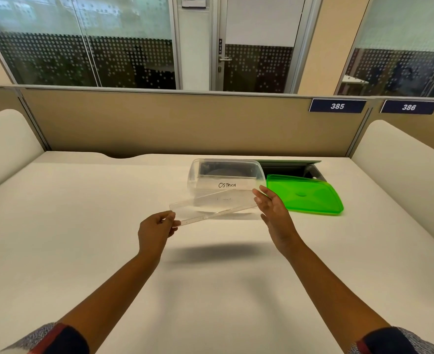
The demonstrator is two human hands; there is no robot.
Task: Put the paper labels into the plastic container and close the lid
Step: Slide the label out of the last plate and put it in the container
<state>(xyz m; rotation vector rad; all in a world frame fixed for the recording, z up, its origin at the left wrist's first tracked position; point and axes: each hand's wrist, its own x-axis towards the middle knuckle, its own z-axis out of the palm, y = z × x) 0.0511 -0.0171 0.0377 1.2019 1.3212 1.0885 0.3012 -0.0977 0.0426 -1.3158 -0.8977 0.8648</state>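
Note:
A clear plastic container (193, 175) stands open at the back middle of the white desk. A white paper label reading "OSTRICH" (227, 185) shows inside it, near its front wall. The green lid (305, 196) lies flat on the desk, right of the container. I hold a clear flat plastic strip (210, 209) in the air in front of the container; faint writing shows through it. My left hand (156, 231) pinches the strip's left end. My right hand (274, 213) is at its right end, fingers stretched out and apart; I cannot tell whether they touch it.
A cable hatch (291, 167) is open in the desk behind the container and lid. Beige partitions (159, 123) close the back, and padded white side walls (399, 154) flank the desk. Number plates 385 (337, 106) and 386 hang on the partition.

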